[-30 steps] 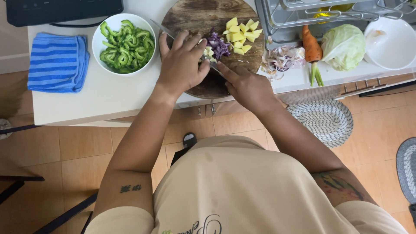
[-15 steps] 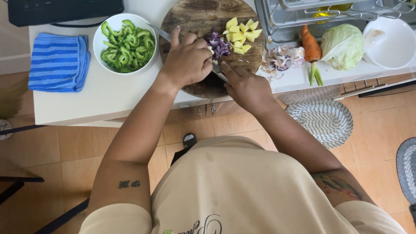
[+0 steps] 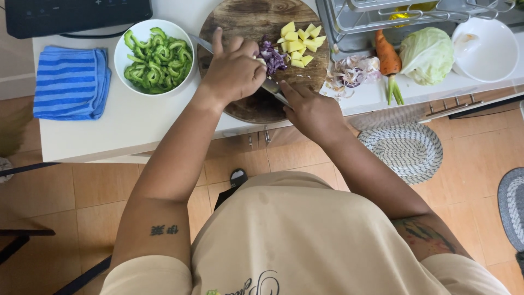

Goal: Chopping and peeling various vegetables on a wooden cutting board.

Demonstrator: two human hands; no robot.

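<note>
Round, dark-grained wooden chopping board (image 3: 256,104) set on a smooth white countertop (image 3: 131,125), overhanging its near edge. Left hand (image 3: 234,71) curled knuckles-up over the board's centre, fingers bunched down onto a small pale piece, mostly hidden beneath them; forefinger stretched toward 12 o'clock. Right hand (image 3: 311,112) at 4 o'clock from the left, clenched around the handle of a steel kitchen knife (image 3: 273,87), forefinger laid along the spine, blade running under the left hand toward 10 o'clock. Heap of finely chopped purple onion (image 3: 271,56) touching the left knuckles at 2 o'clock; beside it, further toward 2 o'clock, a loose pile of blocky yellow potato cubes (image 3: 300,46). At 9 o'clock from the board, a glossy round white bowl (image 3: 131,38) filled with ridged green bitter-gourd slices (image 3: 157,61); beyond that, a folded blue striped terry cloth (image 3: 71,82). At 3 o'clock, papery purple onion skins (image 3: 352,71), then a tapered orange carrot (image 3: 386,52) with green stalk, a crinkled pale-green cabbage wedge (image 3: 427,54), and a shallow white dish (image 3: 491,54).
</note>
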